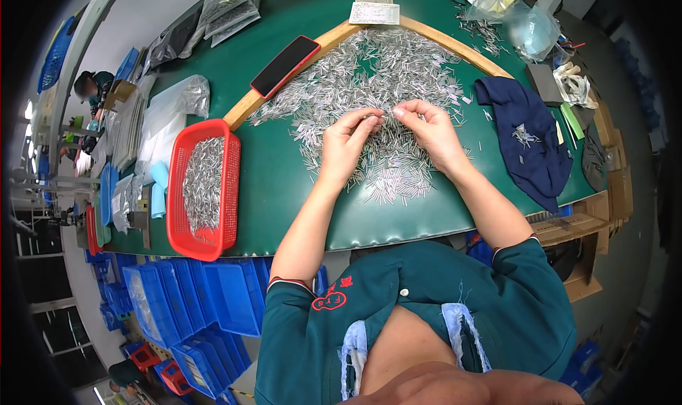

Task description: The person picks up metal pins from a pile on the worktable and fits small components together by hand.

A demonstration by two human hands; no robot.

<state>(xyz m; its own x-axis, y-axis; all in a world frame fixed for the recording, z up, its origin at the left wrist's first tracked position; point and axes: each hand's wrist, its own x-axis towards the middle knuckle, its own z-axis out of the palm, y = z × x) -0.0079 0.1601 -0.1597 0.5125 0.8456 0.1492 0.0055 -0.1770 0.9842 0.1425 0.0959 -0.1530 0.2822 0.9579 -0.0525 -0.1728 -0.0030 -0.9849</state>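
A wide heap of small silvery metal pins (398,64) covers the middle of the green table (298,224). Over the heap, my left hand (348,141) and my right hand (435,133) come together, fingertips almost touching. Each is closed in a pinch of thumb and forefinger. Whatever lies between the fingertips is too small to make out for certain. To the left, a red plastic basket (231,192) holds many of the same pins.
Two wooden strips (455,47) meet in a V behind the heap, with paper slips (374,13) at the corner. A red-edged phone (285,67) rests on the left strip. Dark blue cloth (526,135) lies at right. Blue bins (238,298) stand below the table's left edge.
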